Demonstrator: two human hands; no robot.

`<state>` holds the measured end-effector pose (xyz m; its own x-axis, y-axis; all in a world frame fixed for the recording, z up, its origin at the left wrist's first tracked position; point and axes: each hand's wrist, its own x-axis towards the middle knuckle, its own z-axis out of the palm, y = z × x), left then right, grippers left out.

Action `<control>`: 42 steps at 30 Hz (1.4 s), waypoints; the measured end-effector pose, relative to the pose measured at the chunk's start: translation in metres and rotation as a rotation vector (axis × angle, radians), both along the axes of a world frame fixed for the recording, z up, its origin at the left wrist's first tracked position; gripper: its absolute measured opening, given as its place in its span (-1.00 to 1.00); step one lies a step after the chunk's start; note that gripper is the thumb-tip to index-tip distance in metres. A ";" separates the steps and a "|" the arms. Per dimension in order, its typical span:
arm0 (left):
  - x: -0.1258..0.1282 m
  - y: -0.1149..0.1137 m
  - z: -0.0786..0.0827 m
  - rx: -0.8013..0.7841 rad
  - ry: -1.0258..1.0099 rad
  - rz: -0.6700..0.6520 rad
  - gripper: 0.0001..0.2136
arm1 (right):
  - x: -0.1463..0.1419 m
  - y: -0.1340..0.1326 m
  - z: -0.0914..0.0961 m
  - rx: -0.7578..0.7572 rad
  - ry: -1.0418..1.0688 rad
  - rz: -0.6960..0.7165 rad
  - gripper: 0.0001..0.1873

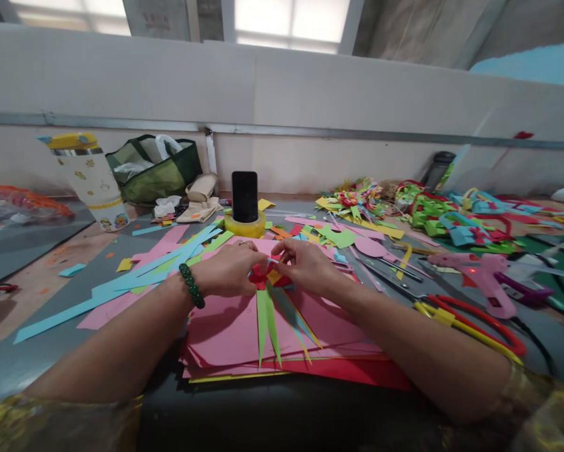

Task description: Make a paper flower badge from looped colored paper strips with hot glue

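My left hand, with a green bead bracelet at the wrist, pinches the left side of a small red paper piece. On its right side my right hand is closed, thumb and forefinger together at its top. Green paper strips with forked points hang from the piece toward me. Beside them run blue and yellow pointed strips. Under both hands lies a stack of pink paper sheets, with red and yellow sheets lower down. My fingers cover part of the red piece.
A phone stands in a yellow tape roll behind my hands. Blue paper strips lie left. Scissors with red handles and a pink glue gun lie right. A tumbler stands far left; paper ornaments pile up back right.
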<state>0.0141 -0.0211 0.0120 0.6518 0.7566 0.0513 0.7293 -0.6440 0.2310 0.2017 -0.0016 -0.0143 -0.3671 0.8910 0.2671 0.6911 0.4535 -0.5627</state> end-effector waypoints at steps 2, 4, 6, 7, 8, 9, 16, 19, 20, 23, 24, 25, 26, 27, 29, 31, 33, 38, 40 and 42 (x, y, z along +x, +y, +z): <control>0.000 0.000 0.000 0.005 0.011 0.009 -0.82 | -0.002 -0.003 0.001 0.010 -0.024 -0.022 -0.87; 0.001 0.000 0.000 0.010 0.022 0.020 -0.83 | -0.003 -0.006 0.002 0.023 -0.048 -0.044 -0.86; 0.001 -0.001 -0.001 0.013 0.033 0.032 -0.82 | -0.005 -0.008 0.003 0.040 -0.076 -0.066 -0.83; 0.001 0.000 -0.001 0.014 0.037 0.038 -0.81 | -0.006 -0.008 0.003 0.050 -0.092 -0.076 -0.82; 0.001 0.000 -0.001 0.015 0.042 0.043 -0.80 | -0.006 -0.009 0.003 0.061 -0.107 -0.084 -0.81; 0.001 0.000 -0.001 0.015 0.045 0.046 -0.78 | -0.007 -0.009 0.003 0.074 -0.123 -0.091 -0.80; 0.002 0.000 -0.001 0.010 0.059 0.041 -0.84 | -0.008 -0.010 0.001 0.153 -0.225 -0.109 -0.79; 0.002 -0.001 -0.001 0.009 0.063 0.036 -0.86 | -0.009 -0.010 0.000 0.171 -0.257 -0.102 -0.81; 0.002 -0.001 -0.001 0.009 0.064 0.033 -0.86 | -0.009 -0.010 0.000 0.175 -0.266 -0.098 -0.81; 0.002 -0.001 -0.001 0.010 0.067 0.028 -0.84 | -0.010 -0.011 0.001 0.185 -0.286 -0.092 -0.81; 0.002 -0.001 -0.002 0.010 0.067 0.028 -0.83 | -0.010 -0.011 0.001 0.188 -0.292 -0.090 -0.80; 0.002 0.000 -0.002 0.010 0.066 0.029 -0.81 | -0.010 -0.011 0.001 0.190 -0.296 -0.089 -0.80; 0.002 0.000 -0.002 0.010 0.067 0.030 -0.80 | -0.010 -0.011 0.001 0.191 -0.300 -0.087 -0.79; 0.002 0.000 -0.002 0.009 0.067 0.032 -0.80 | -0.009 -0.012 0.001 0.192 -0.302 -0.085 -0.79; 0.002 0.000 -0.002 0.005 0.070 0.035 -0.81 | -0.009 -0.012 0.001 0.194 -0.302 -0.085 -0.79; 0.002 -0.001 -0.001 0.001 0.075 0.039 -0.83 | -0.008 -0.011 0.002 0.194 -0.292 -0.097 -0.78; 0.002 -0.001 -0.001 -0.002 0.078 0.043 -0.84 | -0.007 -0.010 0.004 0.184 -0.273 -0.117 -0.76; 0.003 -0.002 -0.001 -0.006 0.082 0.041 -0.82 | -0.006 -0.007 0.005 0.113 -0.220 -0.132 -0.78; 0.003 -0.001 -0.001 -0.003 0.088 0.040 -0.82 | -0.006 -0.006 0.005 0.098 -0.215 -0.133 -0.79; 0.003 -0.001 -0.002 0.001 0.095 0.039 -0.82 | -0.007 -0.007 0.004 0.093 -0.221 -0.133 -0.80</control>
<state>0.0173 -0.0224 0.0101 0.6236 0.7817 -0.0086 0.7726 -0.6145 0.1595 0.1947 -0.0083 -0.0103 -0.3074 0.9105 0.2765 0.8496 0.3935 -0.3513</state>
